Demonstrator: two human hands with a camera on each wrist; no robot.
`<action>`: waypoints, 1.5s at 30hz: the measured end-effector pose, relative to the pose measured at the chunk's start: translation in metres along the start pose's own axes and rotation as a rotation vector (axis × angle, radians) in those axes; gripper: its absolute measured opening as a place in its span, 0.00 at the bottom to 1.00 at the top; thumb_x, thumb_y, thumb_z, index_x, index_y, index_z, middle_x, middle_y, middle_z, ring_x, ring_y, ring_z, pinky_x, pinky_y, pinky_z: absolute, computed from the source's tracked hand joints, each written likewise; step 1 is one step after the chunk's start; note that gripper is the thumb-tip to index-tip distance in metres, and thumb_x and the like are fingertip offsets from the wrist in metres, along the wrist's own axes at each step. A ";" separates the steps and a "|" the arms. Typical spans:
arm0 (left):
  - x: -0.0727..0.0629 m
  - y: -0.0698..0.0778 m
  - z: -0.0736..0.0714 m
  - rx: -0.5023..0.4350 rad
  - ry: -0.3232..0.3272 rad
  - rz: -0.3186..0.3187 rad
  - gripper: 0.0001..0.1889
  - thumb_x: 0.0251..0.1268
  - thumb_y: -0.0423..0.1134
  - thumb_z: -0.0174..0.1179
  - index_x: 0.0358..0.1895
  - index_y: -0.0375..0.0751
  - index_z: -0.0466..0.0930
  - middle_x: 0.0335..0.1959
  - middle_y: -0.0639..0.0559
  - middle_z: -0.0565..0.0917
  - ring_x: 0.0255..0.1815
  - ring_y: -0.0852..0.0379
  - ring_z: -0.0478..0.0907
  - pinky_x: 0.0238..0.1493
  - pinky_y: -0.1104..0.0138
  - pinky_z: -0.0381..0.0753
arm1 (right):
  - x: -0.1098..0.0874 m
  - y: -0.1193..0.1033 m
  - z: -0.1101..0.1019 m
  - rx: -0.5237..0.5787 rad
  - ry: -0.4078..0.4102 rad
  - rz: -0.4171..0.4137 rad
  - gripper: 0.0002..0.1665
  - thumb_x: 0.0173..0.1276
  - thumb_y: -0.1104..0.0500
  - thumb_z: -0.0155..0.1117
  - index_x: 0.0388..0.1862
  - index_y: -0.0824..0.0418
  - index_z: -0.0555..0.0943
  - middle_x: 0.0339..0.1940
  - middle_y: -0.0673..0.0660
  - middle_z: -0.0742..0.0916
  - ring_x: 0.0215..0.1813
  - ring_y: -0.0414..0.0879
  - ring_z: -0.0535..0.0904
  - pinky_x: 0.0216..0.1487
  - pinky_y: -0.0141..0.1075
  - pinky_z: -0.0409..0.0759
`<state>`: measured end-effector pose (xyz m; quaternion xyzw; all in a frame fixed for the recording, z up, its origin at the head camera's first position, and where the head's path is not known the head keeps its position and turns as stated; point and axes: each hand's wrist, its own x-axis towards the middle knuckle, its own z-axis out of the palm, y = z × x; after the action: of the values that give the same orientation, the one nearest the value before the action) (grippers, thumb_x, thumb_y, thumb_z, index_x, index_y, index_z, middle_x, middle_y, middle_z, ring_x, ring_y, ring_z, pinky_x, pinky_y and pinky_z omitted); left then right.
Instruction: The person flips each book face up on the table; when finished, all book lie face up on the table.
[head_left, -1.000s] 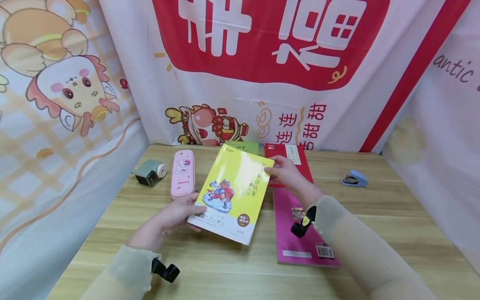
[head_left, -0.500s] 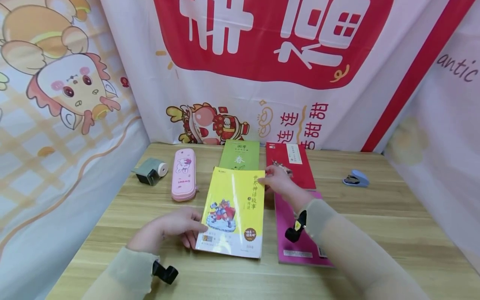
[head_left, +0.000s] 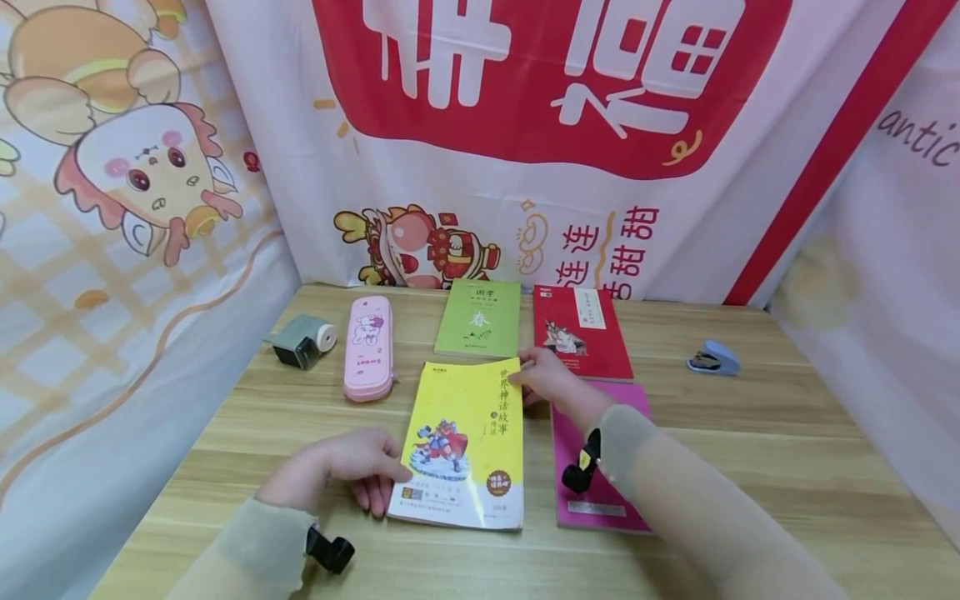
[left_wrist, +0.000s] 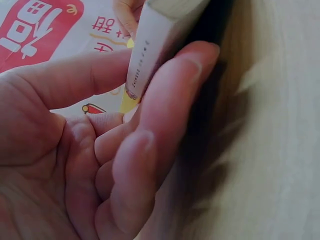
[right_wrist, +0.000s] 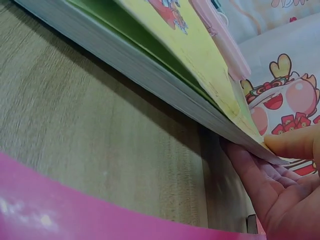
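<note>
A yellow book (head_left: 468,433) with a white lower band and a cartoon figure on its cover lies between both hands in the head view. My left hand (head_left: 363,467) pinches its lower left edge, thumb on the cover and fingers underneath, as the left wrist view also shows with the book's spine (left_wrist: 150,55). At the upper right corner my right hand (head_left: 551,379) pinches the book between thumb and fingers. Its page edges (right_wrist: 150,90) face the right wrist camera, with a narrow shadowed gap over the wood. Just beyond the yellow book lies a green book (head_left: 480,317).
A red book (head_left: 581,333) lies at the back right, with a magenta book (head_left: 600,467) in front of it, partly under the right forearm. A pink pencil case (head_left: 368,350) and a grey-green object with a white roll (head_left: 303,342) are at left. A blue stapler (head_left: 713,357) sits at right.
Both hands have brought the yellow book down and toward the person, turning it straighter. The green book behind it has come into full view.
</note>
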<state>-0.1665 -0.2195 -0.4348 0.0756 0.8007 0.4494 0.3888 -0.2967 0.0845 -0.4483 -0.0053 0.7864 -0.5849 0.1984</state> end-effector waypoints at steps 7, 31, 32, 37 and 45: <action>0.003 0.001 -0.004 0.008 0.037 0.006 0.15 0.67 0.45 0.62 0.30 0.35 0.81 0.18 0.46 0.83 0.15 0.60 0.77 0.16 0.74 0.75 | 0.000 -0.001 -0.002 0.044 0.021 0.022 0.27 0.67 0.70 0.63 0.65 0.70 0.70 0.45 0.65 0.85 0.37 0.55 0.85 0.37 0.46 0.87; 0.010 0.017 0.002 0.203 0.248 -0.120 0.15 0.66 0.45 0.65 0.26 0.38 0.79 0.16 0.47 0.81 0.12 0.59 0.72 0.14 0.74 0.69 | -0.027 -0.016 -0.043 0.054 -0.078 -0.018 0.31 0.74 0.63 0.57 0.70 0.77 0.62 0.58 0.75 0.78 0.58 0.65 0.78 0.54 0.53 0.81; 0.010 0.020 0.001 0.203 0.266 -0.120 0.15 0.65 0.45 0.65 0.27 0.38 0.79 0.16 0.47 0.81 0.12 0.58 0.72 0.14 0.73 0.70 | -0.029 -0.018 -0.049 0.035 -0.088 -0.032 0.30 0.74 0.62 0.57 0.70 0.76 0.63 0.60 0.74 0.78 0.60 0.65 0.77 0.56 0.53 0.80; 0.015 0.045 -0.011 0.155 0.373 -0.042 0.15 0.70 0.46 0.60 0.33 0.36 0.79 0.21 0.44 0.81 0.18 0.53 0.76 0.19 0.69 0.75 | -0.047 -0.043 -0.080 -0.131 -0.154 -0.085 0.33 0.76 0.49 0.56 0.74 0.62 0.64 0.70 0.65 0.71 0.69 0.64 0.67 0.66 0.58 0.69; 0.022 0.099 -0.018 0.145 0.500 0.202 0.13 0.73 0.50 0.56 0.50 0.46 0.78 0.41 0.48 0.81 0.37 0.49 0.81 0.34 0.60 0.84 | -0.082 -0.097 -0.118 -0.510 -0.051 -0.264 0.47 0.73 0.32 0.49 0.81 0.53 0.52 0.80 0.60 0.57 0.78 0.60 0.51 0.72 0.63 0.54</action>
<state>-0.2167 -0.1626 -0.3646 0.0694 0.8903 0.4321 0.1257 -0.2803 0.1822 -0.3060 -0.1721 0.8953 -0.3889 0.1324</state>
